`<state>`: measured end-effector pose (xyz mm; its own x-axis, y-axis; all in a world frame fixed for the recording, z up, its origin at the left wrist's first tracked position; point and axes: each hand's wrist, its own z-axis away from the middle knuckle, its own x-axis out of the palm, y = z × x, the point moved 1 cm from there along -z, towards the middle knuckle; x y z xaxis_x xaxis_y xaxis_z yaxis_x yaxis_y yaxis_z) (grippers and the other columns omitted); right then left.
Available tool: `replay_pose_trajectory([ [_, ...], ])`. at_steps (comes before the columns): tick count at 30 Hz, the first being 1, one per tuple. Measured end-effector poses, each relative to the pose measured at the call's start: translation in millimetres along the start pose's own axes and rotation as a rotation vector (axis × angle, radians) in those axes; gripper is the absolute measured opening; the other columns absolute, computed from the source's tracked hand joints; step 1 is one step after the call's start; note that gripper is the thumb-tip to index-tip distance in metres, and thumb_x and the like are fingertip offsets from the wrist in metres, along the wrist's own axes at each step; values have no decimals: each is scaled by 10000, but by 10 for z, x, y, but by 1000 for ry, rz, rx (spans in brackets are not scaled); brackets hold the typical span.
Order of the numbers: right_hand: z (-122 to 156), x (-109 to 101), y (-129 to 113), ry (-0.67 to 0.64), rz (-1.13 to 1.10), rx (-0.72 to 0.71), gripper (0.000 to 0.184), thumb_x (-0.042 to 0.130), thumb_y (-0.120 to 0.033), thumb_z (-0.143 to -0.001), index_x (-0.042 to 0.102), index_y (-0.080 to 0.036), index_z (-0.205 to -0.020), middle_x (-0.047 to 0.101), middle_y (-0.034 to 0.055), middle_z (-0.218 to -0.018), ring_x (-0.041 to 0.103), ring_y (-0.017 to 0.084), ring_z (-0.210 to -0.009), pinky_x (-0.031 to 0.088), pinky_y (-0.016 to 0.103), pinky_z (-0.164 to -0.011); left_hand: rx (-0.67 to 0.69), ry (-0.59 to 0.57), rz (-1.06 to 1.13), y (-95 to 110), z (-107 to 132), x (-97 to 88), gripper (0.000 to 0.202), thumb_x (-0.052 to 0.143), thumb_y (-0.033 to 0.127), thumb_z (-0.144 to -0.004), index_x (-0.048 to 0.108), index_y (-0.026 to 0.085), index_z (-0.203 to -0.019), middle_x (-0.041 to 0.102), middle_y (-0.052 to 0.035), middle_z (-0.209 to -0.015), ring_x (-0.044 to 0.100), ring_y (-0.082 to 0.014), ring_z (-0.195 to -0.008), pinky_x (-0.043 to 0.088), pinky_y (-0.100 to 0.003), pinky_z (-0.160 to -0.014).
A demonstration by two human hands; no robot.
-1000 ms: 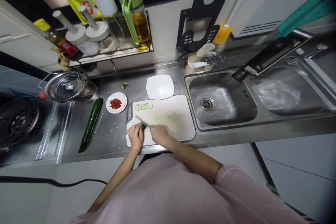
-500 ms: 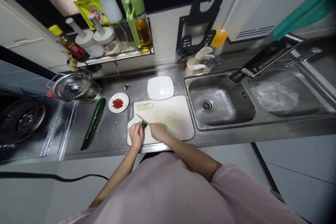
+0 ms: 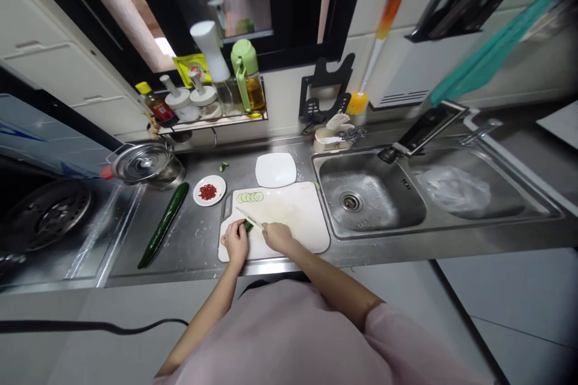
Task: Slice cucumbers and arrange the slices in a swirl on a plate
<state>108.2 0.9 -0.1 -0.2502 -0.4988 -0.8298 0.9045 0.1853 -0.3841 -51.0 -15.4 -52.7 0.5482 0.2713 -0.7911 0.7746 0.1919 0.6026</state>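
Note:
On the white cutting board, my left hand has its fingers curled over a short piece of cucumber, most of which the hand hides. My right hand grips a knife; its narrow blade points up and left, lying across or just beyond the cucumber piece. Whether the edge touches the cucumber is too small to tell. A short row of overlapping cucumber slices lies near the board's upper left corner. One whole cucumber rests on the counter to the left.
Behind the board is a white square plate. A small plate holds chopped red pieces. A lidded steel pot stands back left, with cucumber scraps nearby. The sink adjoins the board's right; a bottle rack hangs above.
The head view has tilted up, showing more of the window and wall. My right hand and the knife have shifted slightly right, away from my left hand, which still holds the cucumber piece.

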Motion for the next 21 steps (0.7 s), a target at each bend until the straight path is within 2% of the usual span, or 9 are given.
replay_pose_trajectory([
  [5, 148, -94, 186, 29, 28, 82, 316, 347, -262, -963, 597, -235, -1155, 701, 100, -989, 645, 202, -935, 408, 283, -738, -36, 1, 14, 42, 49, 0, 277, 417, 267, -901, 661, 235, -1028, 683, -72, -1071, 584, -225, -1027, 309, -408, -952],
  [9, 219, -197, 284, 152, 87, 145, 299, 405, -270, -946, 561, -233, -1198, 692, 95, -994, 629, 207, -950, 385, 291, -766, -60, 14, 28, 43, 85, 5, 288, 410, 291, -907, 646, 241, -1065, 668, -80, -1126, 573, -232, -1060, 303, -426, -965],
  [14, 262, -260, 362, 284, 118, 201, 450, 549, -262, -865, 484, -213, -1307, 664, 97, -1070, 577, 221, -1029, 357, 302, -845, -95, 28, 44, 30, 94, 34, 300, 412, 315, -909, 621, 253, -1114, 651, -78, -1165, 564, -241, -1084, 298, -446, -988],
  [19, 284, -282, 459, 329, 144, 211, 544, 578, -275, -852, 433, -211, -1372, 640, 107, -1100, 544, 228, -1046, 337, 310, -863, -159, 125, 32, 94, 120, 57, 343, 414, 340, -910, 568, 243, -1201, 601, -105, -1246, 519, -260, -1143, 264, -478, -1023],
  [21, 292, -293, 496, 336, 163, 211, 555, 587, -278, -848, 432, -209, -1377, 637, 108, -1087, 539, 228, -1038, 333, 309, -857, -136, 172, 23, 170, 115, 47, 367, 417, 347, -909, 542, 239, -1237, 570, -117, -1282, 487, -268, -1184, 252, -484, -1032],
])
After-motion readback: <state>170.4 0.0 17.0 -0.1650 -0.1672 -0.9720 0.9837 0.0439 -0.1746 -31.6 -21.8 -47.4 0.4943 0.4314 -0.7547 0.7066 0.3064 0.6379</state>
